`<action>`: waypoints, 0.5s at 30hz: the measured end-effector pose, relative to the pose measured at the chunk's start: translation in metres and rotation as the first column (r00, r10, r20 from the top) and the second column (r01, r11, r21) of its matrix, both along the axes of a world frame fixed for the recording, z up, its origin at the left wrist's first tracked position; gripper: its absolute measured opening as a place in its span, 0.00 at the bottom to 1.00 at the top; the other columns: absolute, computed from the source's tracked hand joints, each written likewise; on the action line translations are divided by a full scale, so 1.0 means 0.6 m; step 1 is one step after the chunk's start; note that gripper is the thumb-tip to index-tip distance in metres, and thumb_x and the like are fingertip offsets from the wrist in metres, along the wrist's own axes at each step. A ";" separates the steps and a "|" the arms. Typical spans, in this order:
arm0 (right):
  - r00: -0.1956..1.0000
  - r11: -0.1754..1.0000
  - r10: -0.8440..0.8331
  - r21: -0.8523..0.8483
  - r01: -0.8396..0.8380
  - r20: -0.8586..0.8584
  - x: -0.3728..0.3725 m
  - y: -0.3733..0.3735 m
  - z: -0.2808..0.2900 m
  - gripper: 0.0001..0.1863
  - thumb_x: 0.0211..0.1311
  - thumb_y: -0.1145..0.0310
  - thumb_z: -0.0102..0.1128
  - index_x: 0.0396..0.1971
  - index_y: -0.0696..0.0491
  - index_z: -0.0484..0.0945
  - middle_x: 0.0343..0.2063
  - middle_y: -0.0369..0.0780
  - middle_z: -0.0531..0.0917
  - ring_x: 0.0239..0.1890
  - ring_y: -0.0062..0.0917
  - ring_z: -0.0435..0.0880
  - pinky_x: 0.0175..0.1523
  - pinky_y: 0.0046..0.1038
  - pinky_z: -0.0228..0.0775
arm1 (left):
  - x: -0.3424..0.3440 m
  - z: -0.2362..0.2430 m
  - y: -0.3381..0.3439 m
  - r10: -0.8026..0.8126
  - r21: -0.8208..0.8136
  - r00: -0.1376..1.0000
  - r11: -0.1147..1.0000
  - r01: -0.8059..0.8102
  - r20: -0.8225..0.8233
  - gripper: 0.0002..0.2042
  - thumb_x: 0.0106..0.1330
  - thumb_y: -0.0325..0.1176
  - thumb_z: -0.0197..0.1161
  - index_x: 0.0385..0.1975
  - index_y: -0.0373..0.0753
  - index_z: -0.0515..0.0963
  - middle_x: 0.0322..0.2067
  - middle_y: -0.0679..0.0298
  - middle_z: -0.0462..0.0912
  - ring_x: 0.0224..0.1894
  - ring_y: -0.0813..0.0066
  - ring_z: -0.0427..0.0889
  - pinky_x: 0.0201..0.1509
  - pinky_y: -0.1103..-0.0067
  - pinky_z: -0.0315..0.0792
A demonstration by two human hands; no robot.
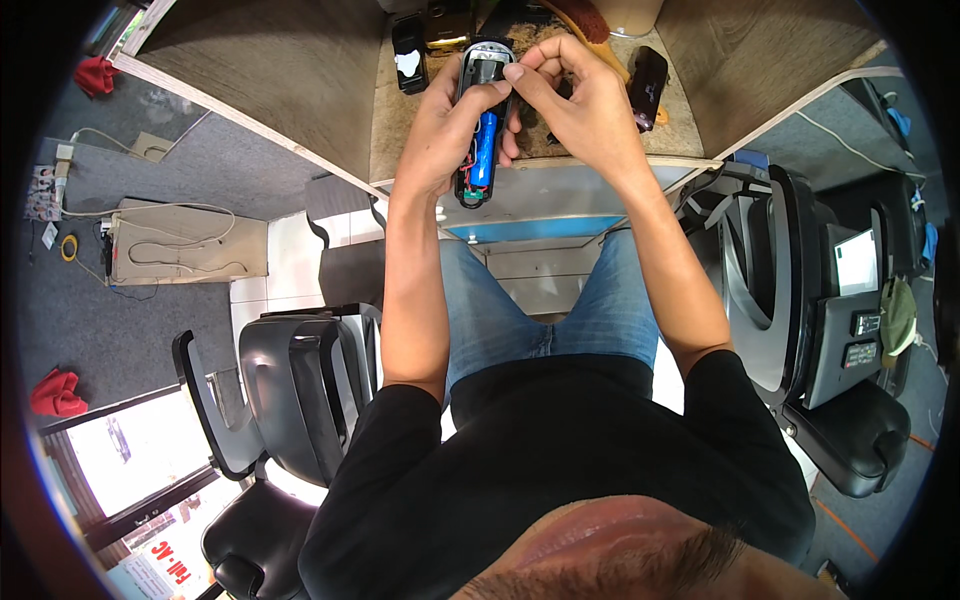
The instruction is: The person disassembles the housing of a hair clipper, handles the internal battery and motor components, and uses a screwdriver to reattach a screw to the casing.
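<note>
My left hand (440, 125) is wrapped around an opened hair clipper (484, 140), held upright over the front of the wooden shelf. Its casing is dark with a silvery upper end. Inside it show a blue cylindrical battery (485, 150), red wires and a small green board at the lower end. My left thumb lies across the clipper's upper middle, and its fingertips come round the far side. At the clipper's upper right edge, my right hand (585, 105) is closed in a pinch of thumb and forefinger. Whatever sits between those fingertips is too small to make out.
On the worn shelf (400, 145) lie a black device (409, 55), a gold-coloured device (449, 25), a dark maroon clipper-like device (649, 88) and a brush (583, 18). Wooden side panels flank it. Black padded chairs (290, 390) stand left and right (850, 440).
</note>
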State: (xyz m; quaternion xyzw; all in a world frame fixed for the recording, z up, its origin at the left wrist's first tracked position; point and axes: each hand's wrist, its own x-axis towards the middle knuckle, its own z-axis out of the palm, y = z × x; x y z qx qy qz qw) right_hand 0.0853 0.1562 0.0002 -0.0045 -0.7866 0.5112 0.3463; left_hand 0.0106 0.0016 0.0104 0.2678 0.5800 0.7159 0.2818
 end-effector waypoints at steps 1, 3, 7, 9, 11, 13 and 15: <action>1.000 1.000 0.003 -0.007 -0.003 -0.001 0.000 0.001 -0.002 0.09 0.66 0.65 0.70 0.34 0.55 0.82 0.16 0.32 0.82 0.19 0.10 0.76 0.26 0.19 0.64 | 0.001 0.001 0.000 0.002 -0.005 1.000 1.000 -0.002 -0.002 0.15 0.72 0.35 0.58 0.53 0.35 0.70 0.25 0.58 0.81 0.18 0.73 0.82 0.18 0.79 0.77; 1.000 1.000 0.002 -0.010 -0.001 0.007 0.000 0.003 -0.004 0.09 0.66 0.65 0.71 0.34 0.56 0.82 0.17 0.32 0.82 0.19 0.10 0.75 0.27 0.19 0.64 | 0.002 0.003 0.001 0.001 -0.008 1.000 1.000 -0.001 -0.002 0.15 0.72 0.35 0.58 0.53 0.35 0.70 0.25 0.58 0.81 0.18 0.72 0.82 0.18 0.79 0.77; 0.999 0.999 0.033 -0.041 -0.032 0.019 0.001 0.008 -0.005 0.10 0.66 0.65 0.71 0.35 0.56 0.83 0.17 0.32 0.82 0.20 0.10 0.75 0.27 0.20 0.64 | 0.005 0.007 0.000 0.008 -0.022 1.000 1.000 -0.007 0.005 0.16 0.72 0.36 0.58 0.53 0.33 0.70 0.26 0.57 0.82 0.19 0.71 0.83 0.18 0.78 0.78; 0.998 0.996 0.058 -0.075 -0.055 0.033 0.003 0.008 -0.002 0.10 0.66 0.65 0.71 0.35 0.56 0.83 0.18 0.31 0.82 0.21 0.10 0.75 0.27 0.20 0.64 | 0.005 0.007 0.001 0.009 -0.022 1.000 1.000 -0.009 -0.005 0.17 0.72 0.36 0.58 0.53 0.33 0.71 0.27 0.56 0.83 0.20 0.69 0.84 0.18 0.78 0.78; 0.996 0.991 0.082 -0.110 -0.077 0.045 0.004 0.009 -0.001 0.10 0.66 0.64 0.72 0.35 0.56 0.83 0.19 0.31 0.82 0.22 0.10 0.75 0.28 0.20 0.64 | 0.006 0.006 0.003 0.037 0.013 0.999 0.999 -0.037 0.003 0.16 0.71 0.35 0.59 0.51 0.31 0.73 0.29 0.54 0.83 0.22 0.67 0.86 0.19 0.77 0.80; 0.991 0.990 0.108 -0.103 -0.100 0.078 0.005 0.014 -0.002 0.11 0.66 0.63 0.73 0.35 0.56 0.84 0.20 0.30 0.81 0.24 0.10 0.75 0.29 0.19 0.64 | 0.005 0.002 0.005 0.060 0.025 0.998 0.998 -0.060 -0.011 0.15 0.70 0.34 0.59 0.50 0.30 0.74 0.30 0.53 0.83 0.24 0.66 0.86 0.20 0.76 0.81; 0.986 0.988 0.127 -0.104 -0.116 0.108 0.009 0.016 0.002 0.10 0.67 0.65 0.72 0.36 0.56 0.83 0.24 0.30 0.82 0.27 0.09 0.74 0.31 0.17 0.64 | 0.004 -0.002 0.005 0.084 0.038 0.996 0.996 -0.084 -0.023 0.14 0.70 0.33 0.59 0.49 0.29 0.75 0.31 0.53 0.83 0.25 0.65 0.87 0.20 0.75 0.82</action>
